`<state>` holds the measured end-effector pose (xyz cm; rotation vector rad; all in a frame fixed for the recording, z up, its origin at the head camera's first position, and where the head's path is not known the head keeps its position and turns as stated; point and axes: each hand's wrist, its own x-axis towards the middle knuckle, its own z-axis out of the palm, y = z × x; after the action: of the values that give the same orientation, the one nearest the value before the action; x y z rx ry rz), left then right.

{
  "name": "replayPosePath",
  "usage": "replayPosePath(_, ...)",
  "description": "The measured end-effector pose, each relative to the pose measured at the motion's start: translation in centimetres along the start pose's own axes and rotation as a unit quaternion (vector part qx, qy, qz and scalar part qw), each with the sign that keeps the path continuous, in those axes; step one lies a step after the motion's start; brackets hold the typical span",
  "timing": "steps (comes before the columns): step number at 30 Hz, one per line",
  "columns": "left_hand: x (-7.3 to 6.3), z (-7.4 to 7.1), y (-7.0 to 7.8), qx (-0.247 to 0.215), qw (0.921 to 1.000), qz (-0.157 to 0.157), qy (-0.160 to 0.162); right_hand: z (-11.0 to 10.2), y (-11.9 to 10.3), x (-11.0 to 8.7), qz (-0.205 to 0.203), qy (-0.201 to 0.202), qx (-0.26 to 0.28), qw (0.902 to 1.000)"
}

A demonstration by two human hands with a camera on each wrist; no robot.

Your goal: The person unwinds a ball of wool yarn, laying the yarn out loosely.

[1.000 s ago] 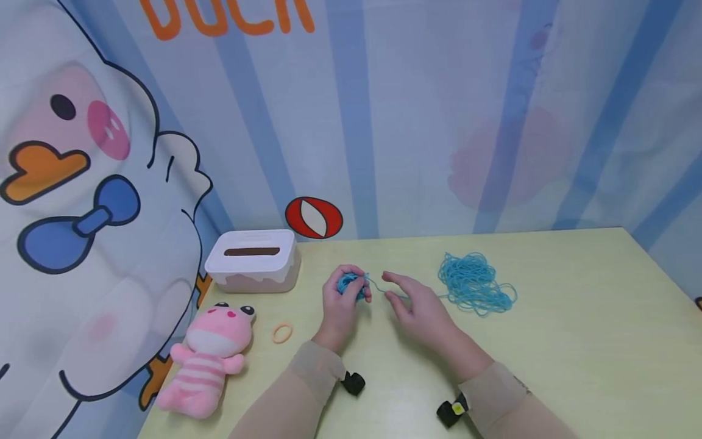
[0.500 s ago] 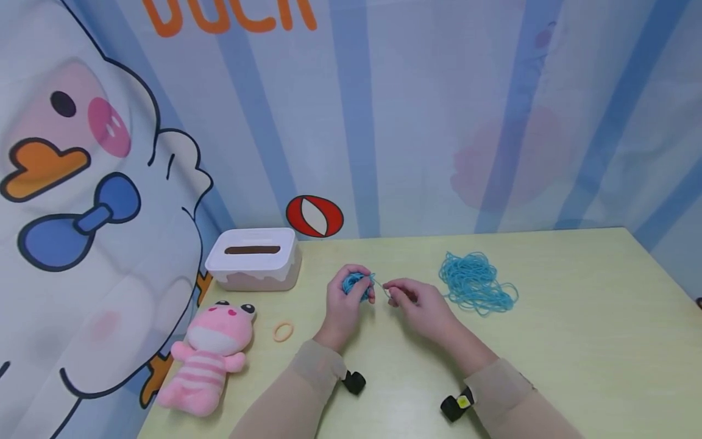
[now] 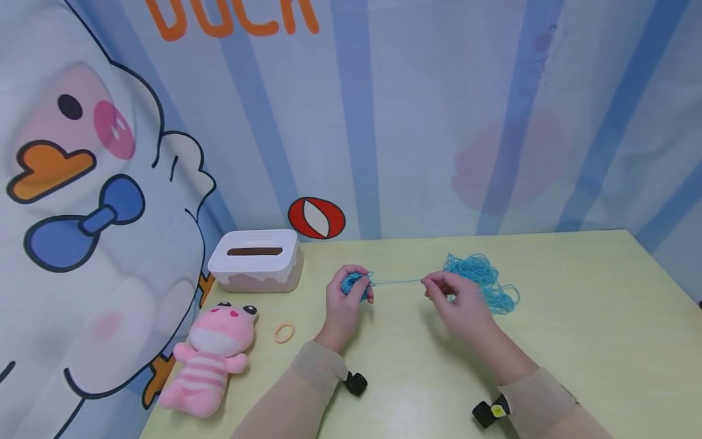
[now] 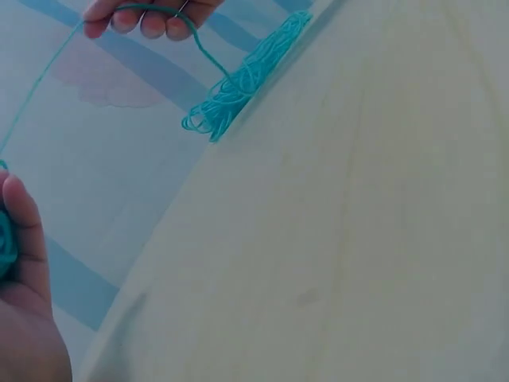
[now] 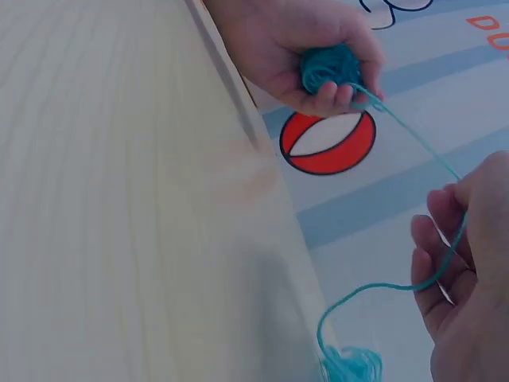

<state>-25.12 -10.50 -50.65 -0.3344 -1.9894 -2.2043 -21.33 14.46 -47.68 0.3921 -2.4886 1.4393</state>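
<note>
My left hand grips a small wound ball of blue yarn, its fingers and thumb curled round it. From that ball a taut strand runs across to my right hand, which pinches it between thumb and fingertips. Past the right hand the strand sags in a curve, plain in the right wrist view, down to a loose pile of blue yarn on the table. In the head view the right hand partly covers that pile.
On the left of the table lies a pink striped plush toy, with a peach-coloured ring beside it. A white-lidded tissue box stands behind them against the printed backdrop.
My right hand first closes its fingers on the strand near the ball, then moves right, drawing the strand out straight. The left hand keeps the ball in nearly the same place.
</note>
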Motion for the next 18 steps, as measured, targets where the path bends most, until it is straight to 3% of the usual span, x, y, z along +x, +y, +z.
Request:
replayPosePath(10,0.4,0.1,-0.3,0.017,0.9992,-0.023,0.029,-4.4,2.1,-1.7,-0.021,0.109,-0.02,0.9936)
replayPosePath(15,0.3,0.0,-0.5,0.043,0.9971,-0.012,0.062,-6.5,3.3,-2.2,0.012,0.124,-0.058,0.9905)
replayPosePath(18,0.2,-0.2,-0.5,0.051,0.9953,-0.005,0.083,-8.0,4.0,-2.4,0.035,0.112,-0.089,0.9891)
